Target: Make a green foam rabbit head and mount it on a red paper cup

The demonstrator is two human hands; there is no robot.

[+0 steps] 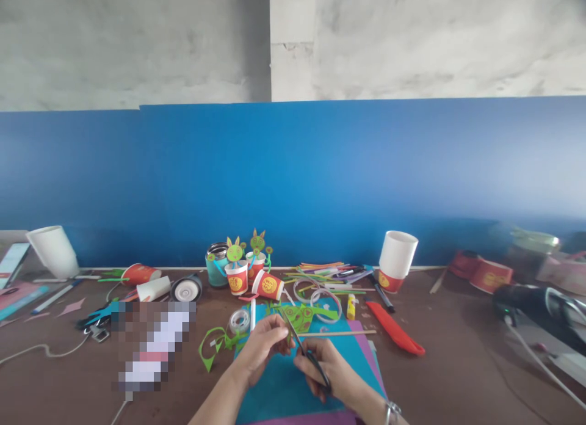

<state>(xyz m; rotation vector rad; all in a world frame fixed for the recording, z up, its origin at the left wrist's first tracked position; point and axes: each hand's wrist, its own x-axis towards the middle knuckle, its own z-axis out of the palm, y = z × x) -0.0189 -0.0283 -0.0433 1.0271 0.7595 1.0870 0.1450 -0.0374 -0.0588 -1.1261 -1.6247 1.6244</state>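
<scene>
My left hand [264,345] pinches a green paper cut-out [300,318] over a teal foam sheet [284,388]. My right hand [327,373] is closed on black-handled scissors [307,352], whose blades reach up into the green paper between the two hands. A thin wooden stick [341,333] lies just beyond the hands. Curled green paper scraps [215,342] lie left of my left hand.
Red paper cups with green animal figures [249,272] stand behind, with tape rolls [238,320], a stack of cups [396,260], a red knife-like tool [396,333], a glue stick [351,306], markers and coloured strips. A white cup [54,251] sits far left, a black device with cable [531,303] right.
</scene>
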